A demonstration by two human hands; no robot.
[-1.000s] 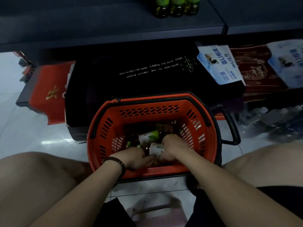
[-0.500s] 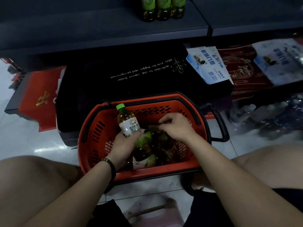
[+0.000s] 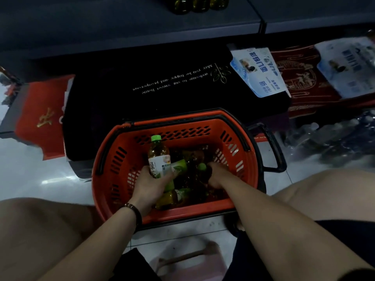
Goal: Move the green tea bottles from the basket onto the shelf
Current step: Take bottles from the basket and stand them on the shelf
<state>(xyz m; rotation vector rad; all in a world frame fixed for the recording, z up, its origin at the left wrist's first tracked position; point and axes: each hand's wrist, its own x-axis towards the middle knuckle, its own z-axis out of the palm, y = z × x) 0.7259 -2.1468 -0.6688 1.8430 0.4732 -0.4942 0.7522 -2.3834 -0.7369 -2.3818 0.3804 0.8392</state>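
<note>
A person's left hand (image 3: 151,186), a dark bracelet (image 3: 135,212) at the wrist, grips an upright green tea bottle (image 3: 159,160) by its label inside the orange basket (image 3: 125,165) on the tiled floor (image 3: 30,175). More bottles (image 3: 176,196) lie along the basket's bottom, where the right hand (image 3: 218,175) reaches in among them, its grasp unclear. Three bottles (image 3: 199,5) stand at the shelf (image 3: 121,23) far edge.
</note>
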